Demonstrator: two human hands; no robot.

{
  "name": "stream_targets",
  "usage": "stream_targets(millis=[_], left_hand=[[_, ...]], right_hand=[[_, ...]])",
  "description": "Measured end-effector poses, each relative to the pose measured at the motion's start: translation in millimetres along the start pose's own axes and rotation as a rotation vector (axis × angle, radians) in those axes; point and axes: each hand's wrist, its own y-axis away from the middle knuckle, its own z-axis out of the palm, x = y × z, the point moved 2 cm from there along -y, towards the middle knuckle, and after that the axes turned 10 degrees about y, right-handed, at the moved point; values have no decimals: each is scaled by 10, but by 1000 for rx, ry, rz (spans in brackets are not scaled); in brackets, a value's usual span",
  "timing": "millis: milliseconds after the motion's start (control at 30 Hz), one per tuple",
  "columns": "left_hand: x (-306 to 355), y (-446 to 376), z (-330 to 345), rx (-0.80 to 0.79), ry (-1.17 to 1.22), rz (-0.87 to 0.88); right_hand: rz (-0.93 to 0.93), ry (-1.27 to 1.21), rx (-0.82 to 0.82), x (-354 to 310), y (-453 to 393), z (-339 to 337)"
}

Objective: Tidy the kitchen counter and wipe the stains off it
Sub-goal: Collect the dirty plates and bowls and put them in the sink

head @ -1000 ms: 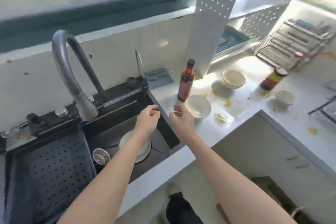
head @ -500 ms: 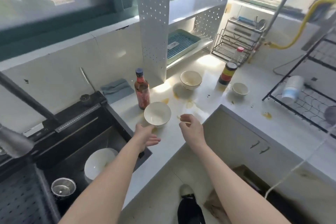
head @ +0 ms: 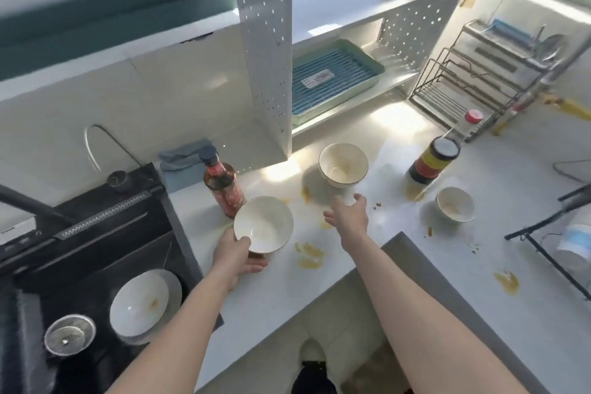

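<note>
My left hand (head: 238,257) grips a white bowl (head: 263,223) by its near rim and underside, tilted just above the white counter (head: 447,265). My right hand (head: 347,216) is stretched out with fingers apart, just short of a second dirty bowl (head: 343,164) that stands farther back. A smaller bowl (head: 455,204) sits to the right. Yellow stains (head: 308,254) mark the counter in front of the held bowl, with another stain (head: 507,281) near the right edge. A grey cloth (head: 184,157) lies against the wall behind the sink.
A dark sauce bottle (head: 222,184) stands right behind the held bowl. A black-capped jar (head: 432,160) and a red-capped bottle (head: 468,125) stand at the right. The black sink (head: 96,253) at left holds a white bowl (head: 139,302) on a plate and a strainer (head: 69,334). A wire rack (head: 479,73) sits in the corner.
My left hand has closed on the white bowl and lifted it, tilted. My right hand has moved forward toward the rear bowl. The view has shifted right along the counter.
</note>
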Motion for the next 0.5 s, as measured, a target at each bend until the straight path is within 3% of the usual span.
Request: stream_targets(millis=[100,200,367,500], left_hand=[[350,-16,247,-53,-40,70],[657,-41,480,-84,-61,139],[788,-102,660,-58,-62,152],[724,-153,711,-40,-69,124]], right_hand=[[155,-103,-19,-231,-473,-113],[198,-128,-50,-343,-750,-166],[174,-99,5,-399,-791,-237],[49,-264,42,-404,-624,-367]])
